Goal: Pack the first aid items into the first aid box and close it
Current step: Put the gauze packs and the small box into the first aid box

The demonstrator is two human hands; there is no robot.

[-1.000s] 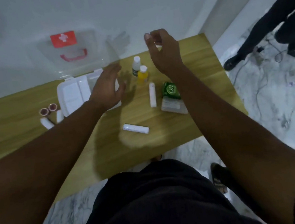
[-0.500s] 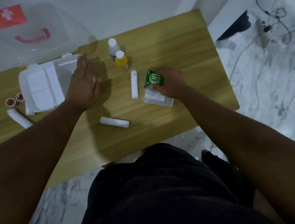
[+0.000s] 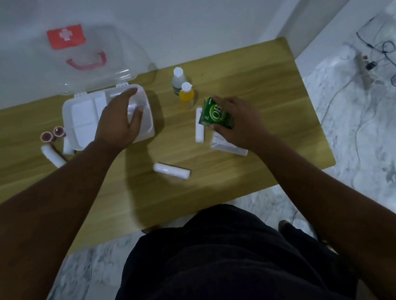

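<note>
The white first aid box (image 3: 81,124) lies open on the wooden table (image 3: 147,193), its clear lid (image 3: 96,62) with red cross and red handle leaning back against the wall. My left hand (image 3: 119,124) rests flat over the box's right compartment, fingers spread. My right hand (image 3: 238,120) grips a green carton (image 3: 216,115), lifted and tilted above a white flat packet (image 3: 226,146). White bandage rolls lie at the centre (image 3: 172,170), beside the carton (image 3: 199,124) and left of the box (image 3: 53,155). A white bottle (image 3: 179,80) and a yellow bottle (image 3: 186,96) stand upright behind.
Two small pink-capped jars (image 3: 51,135) sit left of the box. The table's right edge meets a marble floor with cables and a power strip (image 3: 367,71). My dark-clothed lap (image 3: 219,272) fills the near foreground below the table's front edge.
My right hand dropped from above the bottles onto the green carton and has raised it off the white packet. My left hand shifted over the box's right compartment.
</note>
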